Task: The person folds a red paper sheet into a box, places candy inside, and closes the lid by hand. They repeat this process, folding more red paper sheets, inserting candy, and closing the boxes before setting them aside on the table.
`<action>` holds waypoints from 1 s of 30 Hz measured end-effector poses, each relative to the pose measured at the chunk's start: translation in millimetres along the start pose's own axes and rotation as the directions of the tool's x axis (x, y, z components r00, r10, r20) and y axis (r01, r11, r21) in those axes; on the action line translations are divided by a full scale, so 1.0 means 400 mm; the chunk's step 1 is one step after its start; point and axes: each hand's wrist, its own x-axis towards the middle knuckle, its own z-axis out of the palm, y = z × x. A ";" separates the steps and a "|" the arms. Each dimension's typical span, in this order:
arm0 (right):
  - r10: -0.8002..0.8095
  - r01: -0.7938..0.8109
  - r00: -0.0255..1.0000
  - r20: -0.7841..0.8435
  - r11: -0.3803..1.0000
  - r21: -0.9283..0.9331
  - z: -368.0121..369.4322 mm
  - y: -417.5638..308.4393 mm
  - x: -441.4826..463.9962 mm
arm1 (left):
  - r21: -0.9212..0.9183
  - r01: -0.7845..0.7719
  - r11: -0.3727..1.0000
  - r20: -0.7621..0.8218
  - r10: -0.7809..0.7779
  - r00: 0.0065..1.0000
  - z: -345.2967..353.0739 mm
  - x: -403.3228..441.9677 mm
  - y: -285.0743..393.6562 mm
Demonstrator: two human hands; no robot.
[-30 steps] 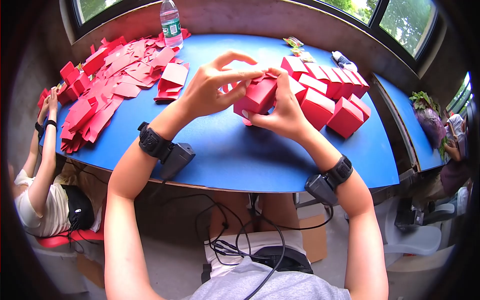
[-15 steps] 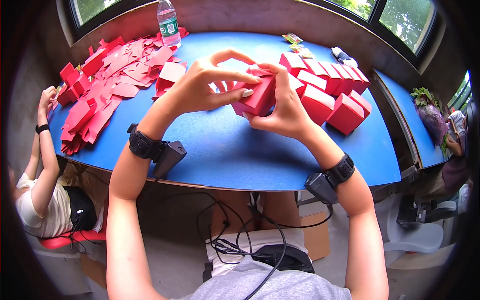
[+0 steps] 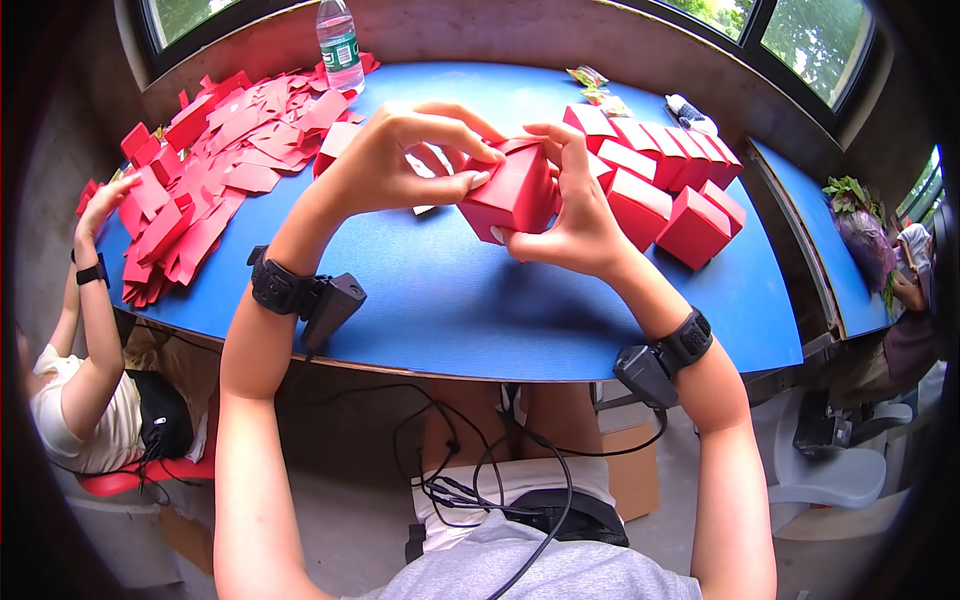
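A red cardboard box (image 3: 508,192) is held above the blue table between both hands, tilted, with its top flap edge facing up. My left hand (image 3: 410,158) pinches its left upper edge, index finger and thumb close together on the card. My right hand (image 3: 578,215) is wrapped round its right side, thumb underneath and fingers at the top and back. Close behind my right hand stand several folded red boxes (image 3: 636,207) in rows. Part of a flat red piece (image 3: 333,148) shows behind my left wrist.
A large heap of flat red card pieces (image 3: 245,140) covers the table's left side. A water bottle (image 3: 340,48) stands at the back, small packets (image 3: 598,92) farther right. Another person's hand (image 3: 105,205) is at the left edge. Cables (image 3: 470,480) hang over my lap.
The held box has turned so that more of its front face shows, and my left hand has shifted slightly left. The other person's hand at the left has opened and lowered.
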 end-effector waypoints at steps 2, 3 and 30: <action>0.001 -0.001 1.000 -0.012 1.000 -0.029 0.001 -0.003 0.000 | -0.026 0.006 1.000 -0.010 -0.006 1.000 0.001 -0.001 -0.011; 0.002 -0.002 1.000 -0.011 1.000 -0.028 0.000 -0.003 -0.001 | -0.052 0.011 0.999 -0.019 -0.012 1.000 0.001 -0.001 -0.016; 0.020 -0.019 0.999 -0.041 1.000 0.024 0.002 0.005 -0.004 | -0.062 0.026 0.998 -0.012 -0.027 1.000 0.012 0.004 -0.014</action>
